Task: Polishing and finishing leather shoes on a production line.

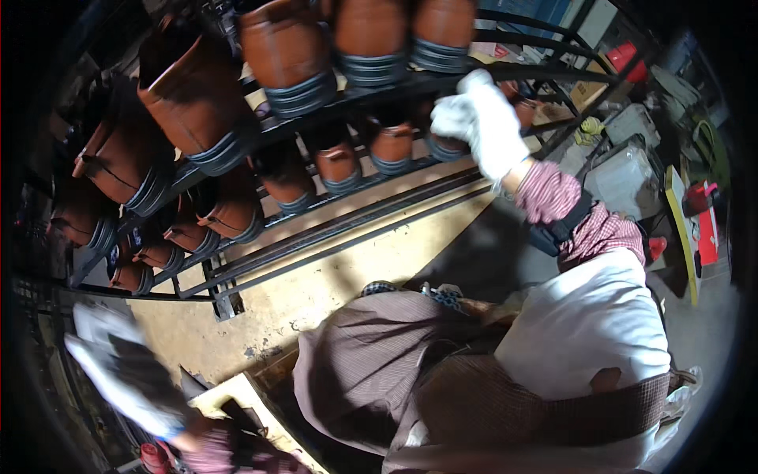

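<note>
Brown leather shoes [288, 55] with dark ridged soles stand in two tiers on a black metal rack [355, 105]. My right hand [478, 118], in a white glove, is raised at the rack's right part, its fingers curled. Directly below it sits a lower-tier shoe [448, 147], partly covered by the glove; whether anything is in the fingers is hidden. Low at the left, my left hand [126, 363], also gloved in white, is apart from the rack's lower left corner. Motion smears its fingers.
A pale wooden frame [260, 411] lies near my left forearm. To the right are a translucent plastic container [624, 186], a yellow-edged board [681, 229] and a red object [626, 62]. Black curved rails [545, 39] extend at the rack's right end.
</note>
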Motion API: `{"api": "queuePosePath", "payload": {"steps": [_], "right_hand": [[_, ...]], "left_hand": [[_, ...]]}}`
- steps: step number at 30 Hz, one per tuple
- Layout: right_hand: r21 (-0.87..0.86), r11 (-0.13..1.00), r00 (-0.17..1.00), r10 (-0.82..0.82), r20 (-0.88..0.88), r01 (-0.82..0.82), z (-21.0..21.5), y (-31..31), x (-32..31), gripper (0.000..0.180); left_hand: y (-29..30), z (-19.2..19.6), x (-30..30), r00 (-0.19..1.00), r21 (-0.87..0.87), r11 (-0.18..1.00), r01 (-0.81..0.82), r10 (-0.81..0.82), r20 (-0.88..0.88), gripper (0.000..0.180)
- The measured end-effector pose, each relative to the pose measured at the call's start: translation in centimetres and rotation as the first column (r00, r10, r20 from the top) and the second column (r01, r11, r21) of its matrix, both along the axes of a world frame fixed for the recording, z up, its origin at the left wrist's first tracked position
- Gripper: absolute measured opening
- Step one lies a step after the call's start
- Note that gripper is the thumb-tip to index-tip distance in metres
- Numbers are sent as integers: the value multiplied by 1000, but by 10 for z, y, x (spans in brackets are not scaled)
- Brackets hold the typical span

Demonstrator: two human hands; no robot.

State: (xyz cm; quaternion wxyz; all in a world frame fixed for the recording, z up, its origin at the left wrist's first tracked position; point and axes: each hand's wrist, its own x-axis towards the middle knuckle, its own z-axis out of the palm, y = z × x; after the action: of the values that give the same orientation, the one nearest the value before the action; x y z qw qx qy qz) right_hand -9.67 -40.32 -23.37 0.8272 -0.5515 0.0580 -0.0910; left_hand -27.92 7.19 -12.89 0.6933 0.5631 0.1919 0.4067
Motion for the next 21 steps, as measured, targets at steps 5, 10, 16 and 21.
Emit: {"api": "queuePosePath", "payload": {"steps": [5, 10, 16, 21], "right_hand": [[-950, 306, 957, 250, 148, 67, -24, -46, -89, 38], [-887, -171, 896, -38, 441, 429, -28, -192, -25, 50], [-928, -342, 976, -200, -85, -151, -13, -223, 21, 54], [-887, -454, 980, 200, -8, 85, -10, -146, -4, 43]], "left_hand": [[-114, -94, -141, 975, -316, 948, 43, -109, -194, 53], [-163, -115, -223, 971, -287, 955, -76, 6, -237, 55], [-192, -127, -246, 983, -220, 972, 86, -119, -143, 53], [-214, -135, -289, 990, -370, 926, 72, -112, -89, 46]]}}
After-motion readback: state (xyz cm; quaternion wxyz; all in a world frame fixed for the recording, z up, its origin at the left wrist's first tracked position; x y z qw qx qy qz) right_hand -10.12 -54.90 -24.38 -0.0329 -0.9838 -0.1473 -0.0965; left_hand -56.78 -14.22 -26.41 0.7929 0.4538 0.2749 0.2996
